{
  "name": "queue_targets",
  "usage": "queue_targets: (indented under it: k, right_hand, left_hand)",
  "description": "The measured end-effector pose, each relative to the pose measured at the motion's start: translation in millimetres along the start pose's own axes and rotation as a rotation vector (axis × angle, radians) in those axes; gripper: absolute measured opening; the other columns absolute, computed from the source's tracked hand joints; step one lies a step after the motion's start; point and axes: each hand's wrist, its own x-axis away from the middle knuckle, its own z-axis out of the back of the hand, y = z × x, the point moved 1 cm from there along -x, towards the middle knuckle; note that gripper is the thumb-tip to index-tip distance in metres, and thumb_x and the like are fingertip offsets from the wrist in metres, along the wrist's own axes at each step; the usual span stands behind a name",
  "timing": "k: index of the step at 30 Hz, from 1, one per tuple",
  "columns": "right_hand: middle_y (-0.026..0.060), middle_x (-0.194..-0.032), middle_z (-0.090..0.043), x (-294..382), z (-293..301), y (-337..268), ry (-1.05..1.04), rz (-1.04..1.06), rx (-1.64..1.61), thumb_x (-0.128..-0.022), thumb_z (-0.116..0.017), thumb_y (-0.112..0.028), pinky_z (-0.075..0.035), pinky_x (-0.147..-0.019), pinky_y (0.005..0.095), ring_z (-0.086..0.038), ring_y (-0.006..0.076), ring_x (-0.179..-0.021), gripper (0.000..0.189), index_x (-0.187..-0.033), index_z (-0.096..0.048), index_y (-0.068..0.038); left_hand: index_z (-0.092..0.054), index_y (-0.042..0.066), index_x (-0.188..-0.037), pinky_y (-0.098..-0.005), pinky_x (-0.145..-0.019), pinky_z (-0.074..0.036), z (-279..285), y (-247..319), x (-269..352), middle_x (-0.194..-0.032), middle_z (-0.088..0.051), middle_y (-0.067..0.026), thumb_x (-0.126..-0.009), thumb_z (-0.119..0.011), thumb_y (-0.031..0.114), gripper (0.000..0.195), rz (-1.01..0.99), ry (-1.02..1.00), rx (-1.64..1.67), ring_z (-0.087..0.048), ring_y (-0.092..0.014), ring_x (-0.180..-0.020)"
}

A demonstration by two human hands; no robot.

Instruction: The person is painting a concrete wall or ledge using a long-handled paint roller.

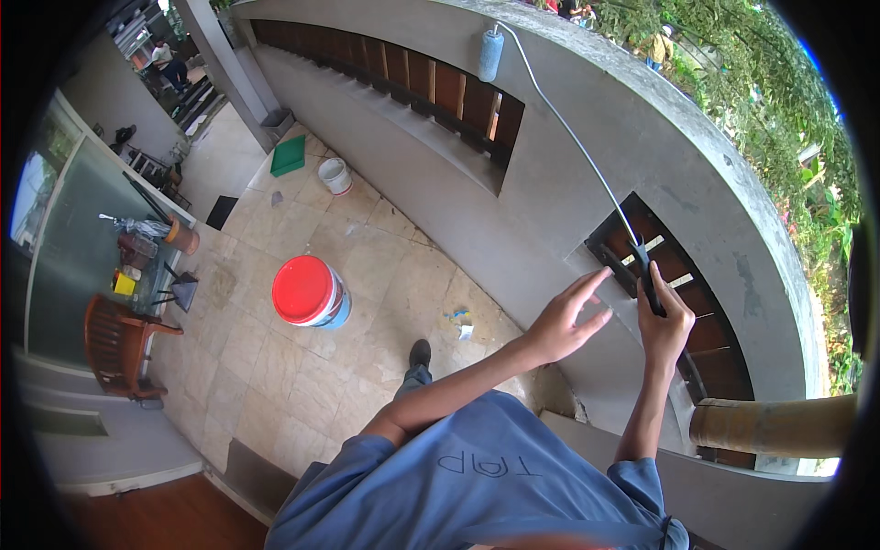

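Note:
My right hand grips the black handle of a long-framed paint roller. Its bent metal rod reaches up to a light blue roller sleeve, which is over the upper part of a grey wall; whether it touches the wall I cannot tell. Just left of the handle, my left hand is held in the air, fingers apart and nothing in it. Behind the handle, a wall opening with dark brown wooden slats is partly covered by my right hand and forearm.
On the tiled floor stand a red-lidded paint bucket, a white pail and a green tray. Small scraps lie near the wall. A wooden chair is at left, a thick brown pole at right. People are in the distance.

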Motion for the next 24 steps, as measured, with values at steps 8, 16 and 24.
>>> queue_targets:
  k: [8, 16, 24]
  right_hand:
    - [0.0136, -0.083, -0.066, -20.1, -34.3, -6.4, 0.055, 0.075, -0.008, -0.072, -0.067, -0.002, -0.049, -0.059, 0.0271, -0.065, 0.0189, -0.066, 0.031, -0.103, -0.066, -0.006]
    - [0.0164, -0.078, -0.064, -56.4, -101.0, -36.5, 0.016, 0.0, -0.029, -0.073, -0.066, -0.009, -0.047, -0.053, 0.0291, -0.061, 0.0225, -0.056, 0.032, -0.105, -0.065, -0.01]
    - [0.019, -0.075, -0.061, -104.4, -157.3, -69.9, -0.023, -0.026, -0.035, -0.074, -0.066, -0.012, -0.047, -0.056, 0.0316, -0.059, 0.0236, -0.053, 0.033, -0.107, -0.064, -0.014]
  left_hand:
    - [-0.025, 0.006, -0.139, -0.0339, -0.086, -0.043, -6.7, -12.3, -10.4, -0.138, -0.034, -0.0144, -0.083, -0.061, 0.017, 0.067, -0.082, 0.06, 0.009, -0.053, -0.022, -0.1]
    - [-0.024, 0.007, -0.139, -0.0341, -0.083, -0.043, 47.5, -33.8, -33.7, -0.139, -0.031, -0.0141, -0.082, -0.062, 0.017, 0.069, -0.078, 0.206, -0.042, -0.052, -0.022, -0.103]
    - [-0.023, 0.003, -0.138, -0.034, -0.082, -0.045, 125.0, -38.7, -81.3, -0.137, -0.034, -0.0161, -0.082, -0.062, 0.024, 0.072, -0.052, 0.271, -0.044, -0.052, -0.024, -0.106]
